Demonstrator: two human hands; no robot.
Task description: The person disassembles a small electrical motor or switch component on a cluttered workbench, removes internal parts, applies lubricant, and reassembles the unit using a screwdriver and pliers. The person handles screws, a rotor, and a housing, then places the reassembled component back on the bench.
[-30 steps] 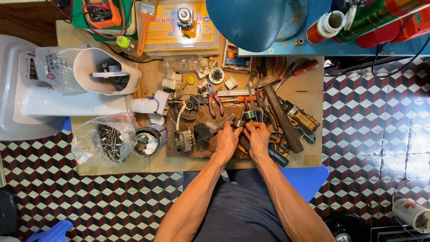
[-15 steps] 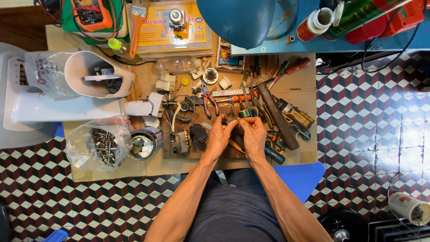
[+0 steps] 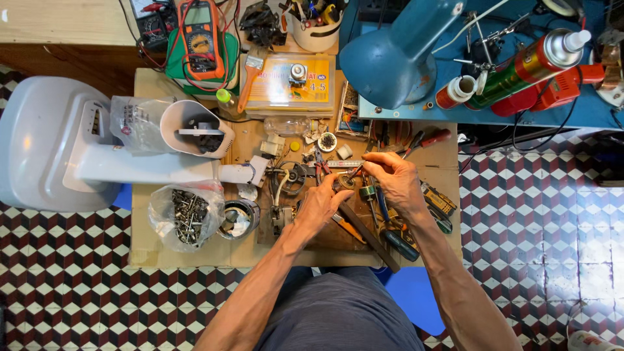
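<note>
Between both hands (image 3: pixel 361 192), small round part (image 3: pixel 344 182)

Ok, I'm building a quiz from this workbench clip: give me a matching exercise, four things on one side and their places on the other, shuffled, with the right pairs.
Things:
1. multimeter
2. bag of screws
3. desk lamp
4. small round part

Places:
A. near the bench's front left corner
B. between the left hand and right hand
C. top left, on a green pad
D. above the bench's right half, blue shade

Pairs: 1-C, 2-A, 3-D, 4-B
</note>
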